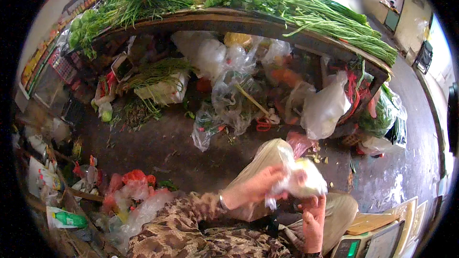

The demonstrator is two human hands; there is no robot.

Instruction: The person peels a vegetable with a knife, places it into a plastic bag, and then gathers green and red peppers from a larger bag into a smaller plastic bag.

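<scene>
Over the knees (275, 152), near and right of centre, is a filled white plastic bag (311, 181): the left hand (262, 181) seems to grasp its left side, while the right hand (313, 217) meets its lower edge, its grip unclear through blur. Handling it well calls for supporting the bulge from below without stretching the film.

Translucent white plastic bag (311, 184) | is bulging at right, crumpling toward its left end | is showing a yellowish patch near its top | is sitting between left hand (258, 184) and right hand (313, 220)
</scene>
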